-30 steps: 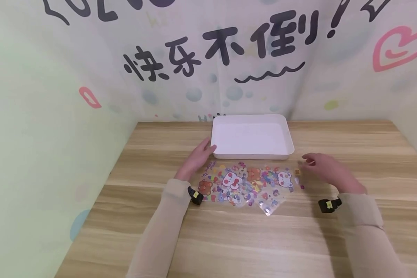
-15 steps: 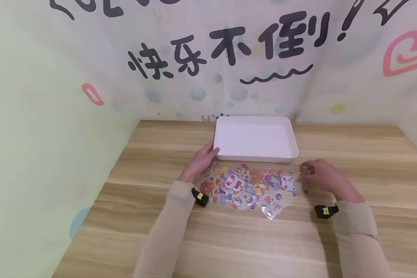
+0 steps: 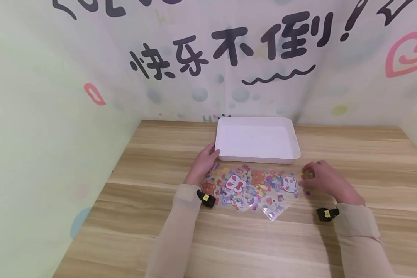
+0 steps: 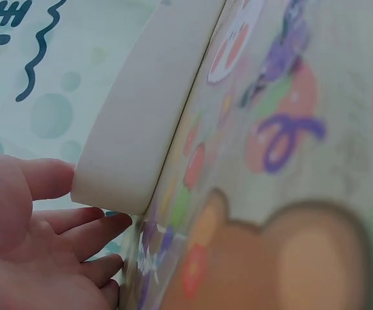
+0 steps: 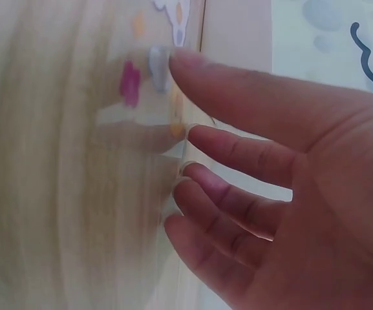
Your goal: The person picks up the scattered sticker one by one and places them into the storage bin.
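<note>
In the head view, clear sticker sheets (image 3: 253, 187) with cartoon bears, a rabbit-like figure and small shapes lie flat in front of a white tray (image 3: 258, 159). My left hand (image 3: 203, 164) rests against the tray's front left corner. From the left wrist, its thumb tip touches the edge of the tray's wall (image 4: 128, 135) while the fingers (image 4: 86, 236) stretch out below. At the right end of the sheets, my right hand (image 3: 324, 179) has bent fingers. The right wrist view shows its thumb (image 5: 238, 93) apart from the index finger, with fingertips at the sheet's edge.
All this stands on a wood-grain table (image 3: 250, 251). A printed cloth backdrop (image 3: 180, 96) with dark lettering rises behind the tray, and a pale wall (image 3: 31, 135) bounds the left side. Black wrist cameras (image 3: 207, 198) are strapped to both sleeves.
My right hand has drawn down slightly to the right end of the sticker sheets, its fingers more bent. My left hand stays at the tray's corner. The whole head view has shifted a little.
</note>
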Motion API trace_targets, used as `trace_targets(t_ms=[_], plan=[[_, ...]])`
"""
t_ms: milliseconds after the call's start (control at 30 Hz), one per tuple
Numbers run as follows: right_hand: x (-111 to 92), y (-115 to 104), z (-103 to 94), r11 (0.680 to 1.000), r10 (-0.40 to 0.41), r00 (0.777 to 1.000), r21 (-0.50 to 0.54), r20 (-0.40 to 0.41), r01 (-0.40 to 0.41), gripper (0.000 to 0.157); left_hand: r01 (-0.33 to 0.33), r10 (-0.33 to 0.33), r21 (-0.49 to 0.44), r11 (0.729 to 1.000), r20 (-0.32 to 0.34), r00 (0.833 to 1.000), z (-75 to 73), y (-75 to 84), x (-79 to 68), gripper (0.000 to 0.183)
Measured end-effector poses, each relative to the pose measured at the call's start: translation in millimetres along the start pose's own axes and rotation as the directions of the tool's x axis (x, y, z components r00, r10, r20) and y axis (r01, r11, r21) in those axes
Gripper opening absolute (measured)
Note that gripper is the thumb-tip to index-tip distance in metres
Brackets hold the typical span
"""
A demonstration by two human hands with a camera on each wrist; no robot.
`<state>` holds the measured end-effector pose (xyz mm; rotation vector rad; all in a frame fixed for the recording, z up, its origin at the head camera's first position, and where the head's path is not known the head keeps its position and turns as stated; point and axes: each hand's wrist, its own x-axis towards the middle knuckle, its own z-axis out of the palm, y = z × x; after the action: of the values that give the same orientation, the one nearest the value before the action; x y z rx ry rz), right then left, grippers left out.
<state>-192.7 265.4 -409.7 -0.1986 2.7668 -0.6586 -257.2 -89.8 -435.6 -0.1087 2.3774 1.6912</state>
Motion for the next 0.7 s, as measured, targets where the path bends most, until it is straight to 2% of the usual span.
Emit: trace_targets(t_ms=[300,467,700], plan=[[-1.5,-3.0,0.6,1.000,-0.005,1.000,-0.016,-0.010,0.005,0.056,-0.004,0.004,0.002,1.000,-0.019,1.000,-0.2,-1.5,0.3,0.049],[-2.2,-4.1,1.0,1.000,0.000,1.000,-0.017,-0.012,0.000,0.054,-0.008,0.008,-0.011,1.000,0.003,1.000,-1.9,-1.1,-1.4,0.050],[-2.6,-3.4,0.3,0.999,-0.036,0.999,0.013,-0.010,0.036,0.052,-0.016,0.017,-0.018,1.000,0.017,1.000,-2.1,-3.6,-0.6,0.049]])
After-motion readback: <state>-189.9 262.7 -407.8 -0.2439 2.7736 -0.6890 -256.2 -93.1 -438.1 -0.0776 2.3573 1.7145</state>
